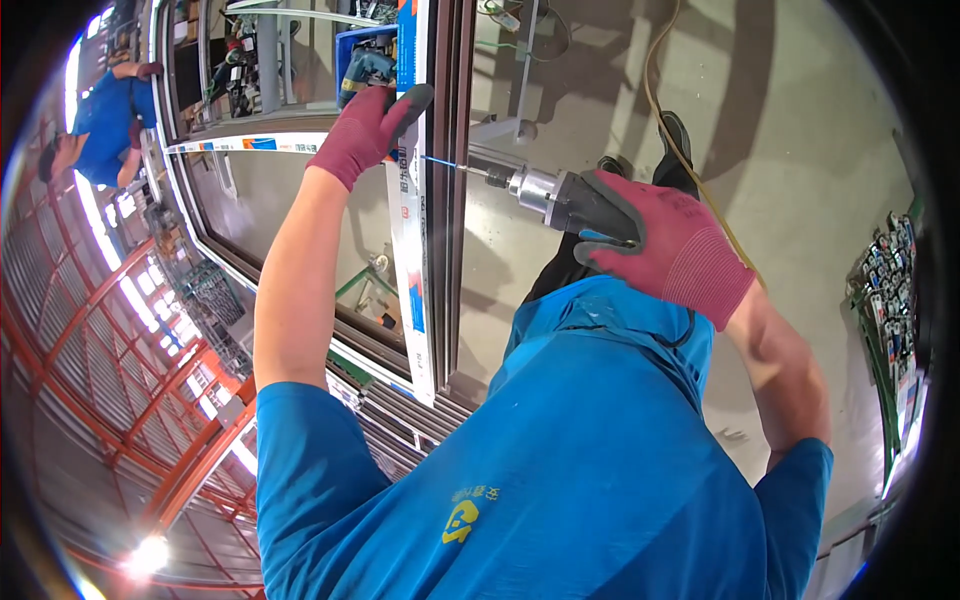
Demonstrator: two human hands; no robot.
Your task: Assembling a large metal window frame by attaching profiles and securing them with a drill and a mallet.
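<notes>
My right hand [665, 235], in a maroon glove with dark grip coating, is closed around a power drill [565, 198] with a silver collar and dark body. Its long thin bit [465, 167] points left across the brown side of a window frame [452, 220]. The tip is at the edge of the white printed film [412, 260] on that frame; whether it has entered the profile I cannot tell. My left hand [368, 130], gloved alike, grips the frame where a crossbar joins it, just left of the bit tip. Its fingers are partly hidden.
Behind my left hand a teal cordless drill [366, 72] lies in a blue bin [350, 42]. A yellowish hose [655, 85] runs along the floor past my right wrist. A co-worker in blue [105, 125] stands far left. Stacked parts [888, 290] stand on a rack at right.
</notes>
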